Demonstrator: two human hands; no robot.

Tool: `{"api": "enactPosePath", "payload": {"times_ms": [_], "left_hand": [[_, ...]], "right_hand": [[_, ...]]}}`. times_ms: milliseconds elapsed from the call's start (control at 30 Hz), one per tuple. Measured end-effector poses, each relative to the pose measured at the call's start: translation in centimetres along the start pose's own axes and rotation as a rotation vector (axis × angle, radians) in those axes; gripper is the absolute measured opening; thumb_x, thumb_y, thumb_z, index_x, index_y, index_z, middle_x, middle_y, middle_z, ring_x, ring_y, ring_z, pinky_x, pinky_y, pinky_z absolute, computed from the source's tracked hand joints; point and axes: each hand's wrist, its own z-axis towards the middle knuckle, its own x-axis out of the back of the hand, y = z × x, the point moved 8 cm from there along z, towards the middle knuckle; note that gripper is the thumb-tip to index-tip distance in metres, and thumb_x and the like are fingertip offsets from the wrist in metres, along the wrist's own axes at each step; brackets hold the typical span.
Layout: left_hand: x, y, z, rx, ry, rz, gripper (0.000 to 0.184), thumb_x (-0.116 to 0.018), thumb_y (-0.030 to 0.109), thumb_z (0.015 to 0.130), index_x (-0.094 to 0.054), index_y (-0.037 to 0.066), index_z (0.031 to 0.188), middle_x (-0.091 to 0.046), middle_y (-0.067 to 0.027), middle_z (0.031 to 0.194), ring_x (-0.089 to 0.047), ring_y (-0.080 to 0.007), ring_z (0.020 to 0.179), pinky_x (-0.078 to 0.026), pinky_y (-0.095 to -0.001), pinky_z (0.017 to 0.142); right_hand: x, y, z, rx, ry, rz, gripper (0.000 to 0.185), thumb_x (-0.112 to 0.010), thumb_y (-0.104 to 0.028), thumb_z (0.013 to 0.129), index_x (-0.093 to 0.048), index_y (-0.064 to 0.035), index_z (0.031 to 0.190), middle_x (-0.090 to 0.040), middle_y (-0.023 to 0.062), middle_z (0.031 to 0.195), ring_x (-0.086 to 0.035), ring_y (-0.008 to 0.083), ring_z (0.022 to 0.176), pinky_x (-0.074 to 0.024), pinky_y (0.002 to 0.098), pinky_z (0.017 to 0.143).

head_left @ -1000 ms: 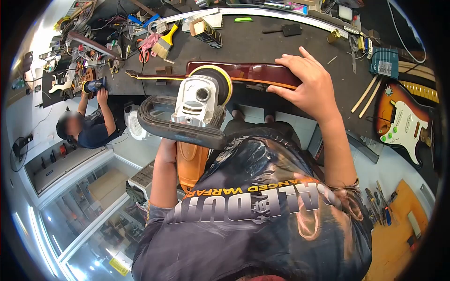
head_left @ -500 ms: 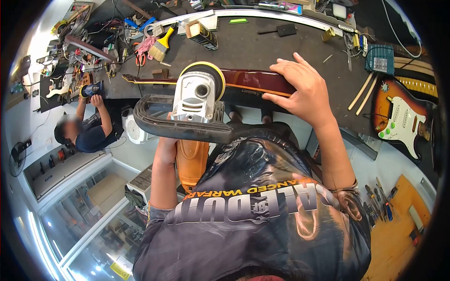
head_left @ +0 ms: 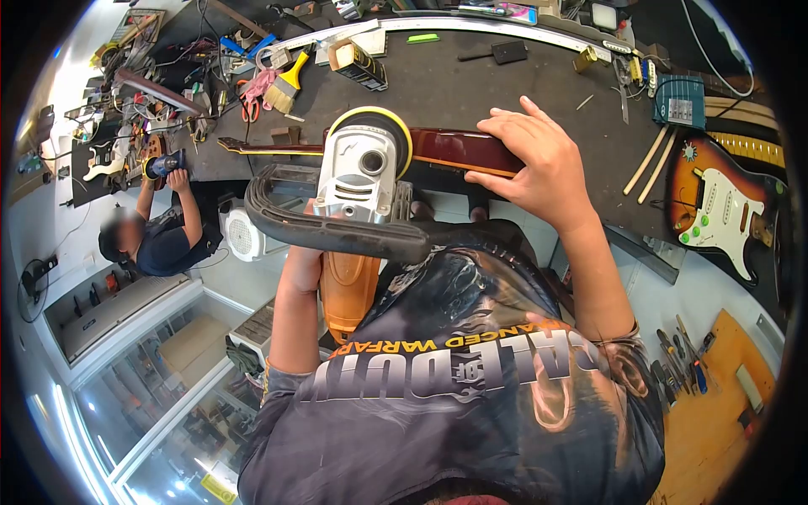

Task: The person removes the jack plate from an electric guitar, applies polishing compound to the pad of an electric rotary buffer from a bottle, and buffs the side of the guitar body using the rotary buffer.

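Note:
My left hand [head_left: 308, 244] is wrapped round the orange body of a power polisher [head_left: 358, 181], partly hidden behind its black loop handle [head_left: 337, 229]. The polisher's round yellow-edged pad [head_left: 396, 139] is against or in front of a dark red guitar [head_left: 459, 147]; where they meet is hidden. My right hand [head_left: 539, 160] grips the right end of the guitar body, thumb on the near side and fingers over the far side. The guitar stands on its edge, its neck [head_left: 269, 149] pointing left past a small dark block [head_left: 285, 135].
A dark workbench [head_left: 438, 80] carries a yellow brush [head_left: 289, 84], a box [head_left: 358, 65], a green strip [head_left: 423, 38] and a black tool [head_left: 508, 53]. Right: two sticks [head_left: 648, 168] and a sunburst guitar [head_left: 715, 206]. At left, another person [head_left: 172, 231] handles a blue tool [head_left: 168, 162].
The guitar has shifted slightly left and down in view, with my right hand still on it. The polisher has moved a little left, then back right. Its loop handle is turned somewhat differently.

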Motion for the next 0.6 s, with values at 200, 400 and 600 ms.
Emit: {"api": "enactPosePath", "payload": {"times_ms": [200, 400, 600], "left_hand": [[-0.2, 0.3, -0.3, -0.003, -0.011, 0.038, 0.059, -0.081, 0.021, 0.102, -0.059, 0.004, 0.154, -0.075, -0.0095, 0.138, -0.075, -0.0176, 0.121, -0.061, -0.0362, 0.106], [-1.7, 1.0, -0.9, -0.032, 0.021, 0.031, 0.056, -0.080, 0.020, 0.102, -0.061, 0.002, 0.152, -0.077, -0.0090, 0.133, -0.076, -0.0179, 0.117, -0.062, -0.0361, 0.104], [-0.9, 0.6, -0.9, -0.017, 0.015, 0.030, 0.057, -0.079, 0.021, 0.103, -0.061, 0.002, 0.153, -0.077, -0.0086, 0.133, -0.076, -0.0169, 0.116, -0.062, -0.0356, 0.102]], "right_hand": [[0.0, 0.1, 0.0, 0.009, -0.001, 0.006, 0.059, -0.102, -0.039, 0.077, -0.079, -0.0093, 0.123, -0.085, 0.0080, 0.119, -0.079, 0.0308, 0.126, -0.0516, 0.0566, 0.127], [0.0, 0.0, 0.0, 0.003, -0.015, 0.010, 0.060, -0.102, -0.039, 0.078, -0.079, -0.0089, 0.124, -0.084, 0.0086, 0.119, -0.079, 0.0311, 0.127, -0.0512, 0.0569, 0.128], [0.1, 0.1, 0.1, 0.008, -0.004, -0.002, 0.061, -0.102, -0.040, 0.077, -0.079, -0.0090, 0.124, -0.084, 0.0090, 0.119, -0.079, 0.0307, 0.127, -0.0510, 0.0568, 0.128]]}}
